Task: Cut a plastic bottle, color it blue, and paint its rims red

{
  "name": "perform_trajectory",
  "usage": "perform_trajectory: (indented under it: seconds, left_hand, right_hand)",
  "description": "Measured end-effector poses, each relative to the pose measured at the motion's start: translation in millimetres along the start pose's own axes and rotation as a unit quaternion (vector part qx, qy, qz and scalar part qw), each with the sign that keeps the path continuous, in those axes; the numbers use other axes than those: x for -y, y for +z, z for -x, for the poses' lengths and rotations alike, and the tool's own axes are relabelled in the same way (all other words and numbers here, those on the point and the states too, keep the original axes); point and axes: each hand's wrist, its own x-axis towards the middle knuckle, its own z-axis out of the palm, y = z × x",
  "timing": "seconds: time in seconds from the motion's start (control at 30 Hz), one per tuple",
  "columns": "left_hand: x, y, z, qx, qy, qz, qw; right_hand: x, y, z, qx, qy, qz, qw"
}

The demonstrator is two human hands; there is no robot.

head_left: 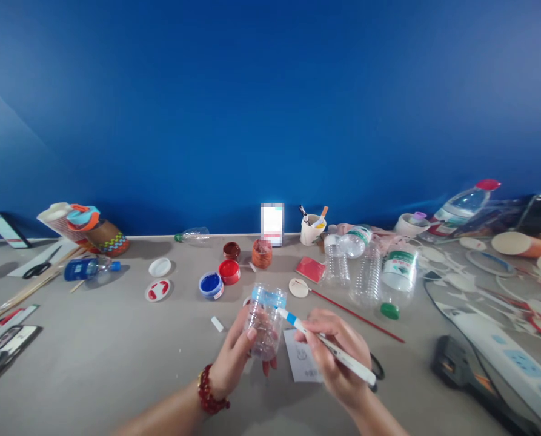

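My left hand [235, 342] is wrapped round a clear plastic bottle piece [266, 330], which stands nearly upright with a light blue band near its top. In my right hand [336, 348] is a white marker [345, 357] with a blue section near its tip. The marker's tip meets the bottle piece at the lower right of the blue band. Under my right hand lies a white sheet [301, 363] with a small drawing and print, partly covered. A small white block [217, 324] rests left of the bottle piece.
Open paint jars, blue [211, 285] and red [229, 272], stand beyond my hands. A red stick [356, 315] lies to the right. Clear bottles [365, 278], a glue gun [461, 366] and a power strip [511, 357] crowd the right side. Scissors [43, 264] lie far left.
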Motion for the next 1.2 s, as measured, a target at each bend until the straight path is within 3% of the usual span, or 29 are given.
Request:
perform_trajectory:
  seconds: [0.47, 0.8, 1.2]
  left_hand:
    - [3.4, -0.5, 0.4, 0.015, -0.046, 0.057, 0.997]
    - [4.2, -0.6, 1.5, 0.012, -0.037, 0.050, 0.998]
    - [12.0, -7.9, -1.7, 0.038, -0.032, 0.090, 0.995]
  right_hand:
    - [-4.6, 0.3, 4.4, -0.008, -0.003, -0.028, 1.000]
    - [-1.1, -0.4, 2.9, 0.005, -0.002, -0.012, 1.000]
    - [-4.8, -1.1, 7.2, -0.021, 0.015, -0.006, 1.000]
